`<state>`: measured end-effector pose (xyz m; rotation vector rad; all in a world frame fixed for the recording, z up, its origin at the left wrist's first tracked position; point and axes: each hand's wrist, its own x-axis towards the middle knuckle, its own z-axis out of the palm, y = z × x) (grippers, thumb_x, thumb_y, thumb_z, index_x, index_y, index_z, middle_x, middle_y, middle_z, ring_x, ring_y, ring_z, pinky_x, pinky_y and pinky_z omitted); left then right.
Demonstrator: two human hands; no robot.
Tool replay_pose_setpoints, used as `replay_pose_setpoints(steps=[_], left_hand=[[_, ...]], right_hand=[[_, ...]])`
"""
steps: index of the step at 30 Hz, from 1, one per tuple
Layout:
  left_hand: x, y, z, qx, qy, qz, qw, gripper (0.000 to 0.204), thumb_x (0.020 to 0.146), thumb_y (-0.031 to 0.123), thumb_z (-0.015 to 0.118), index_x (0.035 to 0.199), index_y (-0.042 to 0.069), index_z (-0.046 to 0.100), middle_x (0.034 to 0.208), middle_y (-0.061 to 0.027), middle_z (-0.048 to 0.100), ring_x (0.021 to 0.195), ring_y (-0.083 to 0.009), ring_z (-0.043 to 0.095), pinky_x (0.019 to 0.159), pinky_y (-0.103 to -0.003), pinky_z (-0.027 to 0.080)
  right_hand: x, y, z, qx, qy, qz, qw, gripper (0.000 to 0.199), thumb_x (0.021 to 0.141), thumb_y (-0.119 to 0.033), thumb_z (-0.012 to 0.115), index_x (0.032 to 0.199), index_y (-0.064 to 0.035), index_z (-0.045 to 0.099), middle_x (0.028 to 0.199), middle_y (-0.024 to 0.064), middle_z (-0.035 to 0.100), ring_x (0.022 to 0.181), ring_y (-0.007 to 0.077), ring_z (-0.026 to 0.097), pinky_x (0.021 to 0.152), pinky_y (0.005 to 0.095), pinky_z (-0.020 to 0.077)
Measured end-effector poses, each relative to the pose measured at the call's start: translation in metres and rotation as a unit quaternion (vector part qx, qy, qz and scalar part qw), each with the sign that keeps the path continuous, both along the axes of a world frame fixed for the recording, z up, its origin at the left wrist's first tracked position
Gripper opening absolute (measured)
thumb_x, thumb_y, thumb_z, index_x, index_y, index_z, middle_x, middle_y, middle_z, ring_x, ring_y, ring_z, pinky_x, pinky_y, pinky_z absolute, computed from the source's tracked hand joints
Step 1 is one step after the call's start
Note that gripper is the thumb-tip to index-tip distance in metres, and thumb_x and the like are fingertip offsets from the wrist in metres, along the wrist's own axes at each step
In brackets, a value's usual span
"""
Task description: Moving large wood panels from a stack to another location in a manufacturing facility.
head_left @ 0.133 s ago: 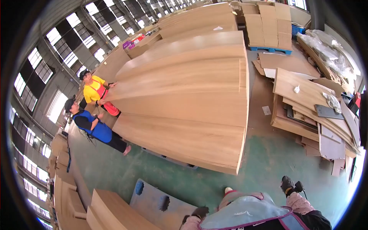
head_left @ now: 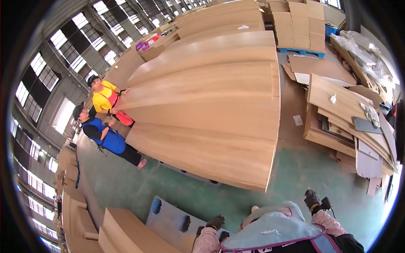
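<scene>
My left hand [head_left: 216,222], in a dark glove below a pink patterned sleeve, is held out over a grey-blue plastic pallet [head_left: 168,219]. Its fingers look loosely apart and nothing shows in them. To the right of my body hangs my right hand [head_left: 312,199], also dark-gloved, with a small black device [head_left: 326,203] at the wrist. Those fingers seem loosely spread and hold nothing visible. Ahead of me a large stack of wood-grain boards [head_left: 206,114] rests on a pallet, apart from both hands.
Two people, one in a blue vest [head_left: 110,139] and one in yellow and red [head_left: 105,99], stand at the stack's left side. Offcut panels [head_left: 333,99] lie piled at right. Cardboard stacks [head_left: 297,25] stand behind. More boards [head_left: 126,232] are at lower left, over green floor [head_left: 236,206].
My left hand has swung forward and slightly left, showing more of its sleeve. My right hand has shifted slightly up and left. The board stack sits a little further right in view.
</scene>
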<state>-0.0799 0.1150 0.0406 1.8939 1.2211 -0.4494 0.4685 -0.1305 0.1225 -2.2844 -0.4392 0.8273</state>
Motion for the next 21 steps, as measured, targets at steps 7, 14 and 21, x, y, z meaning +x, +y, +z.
replay_pose_setpoints(steps=[7, 14, 21], left_hand=[[0.197, 0.065, 0.121, 0.037, -0.009, 0.171, 0.985, 0.046, 0.085, 0.045, 0.045, 0.099, 0.007, 0.066, 0.092, -0.0156, 0.067, 0.09, -0.0354, 0.062, 0.081, -0.044, 0.047], [0.284, 0.07, 0.098, 0.09, -0.163, 0.152, 0.971, 0.024, 0.088, 0.023, 0.049, 0.099, 0.008, 0.066, 0.1, -0.0111, 0.066, 0.087, -0.0297, 0.061, 0.079, -0.038, 0.049], [0.354, 0.074, 0.121, 0.228, -0.061, 0.023, 0.971, 0.037, 0.077, 0.006, 0.054, 0.114, 0.008, 0.059, 0.113, -0.0096, 0.062, 0.101, -0.0275, 0.058, 0.088, -0.039, 0.047]], right_hand=[[0.071, 0.092, 0.065, 0.214, 0.148, -0.077, 0.962, 0.037, 0.093, -0.047, 0.048, 0.093, -0.0105, 0.058, 0.061, 0.0037, 0.055, 0.049, 0.0129, 0.049, 0.045, 0.028, 0.0393], [0.165, 0.263, 0.178, 0.5, 0.143, -0.009, 0.854, 0.038, 0.096, -0.038, 0.049, 0.119, -0.0082, 0.051, 0.07, -0.0011, 0.053, 0.053, 0.0075, 0.046, 0.048, 0.0215, 0.0365], [0.222, 0.411, 0.236, 0.53, 0.16, 0.112, 0.825, 0.037, 0.095, -0.027, 0.055, 0.125, -0.0059, 0.048, 0.072, -0.0023, 0.053, 0.059, 0.0066, 0.049, 0.049, 0.0196, 0.036]])
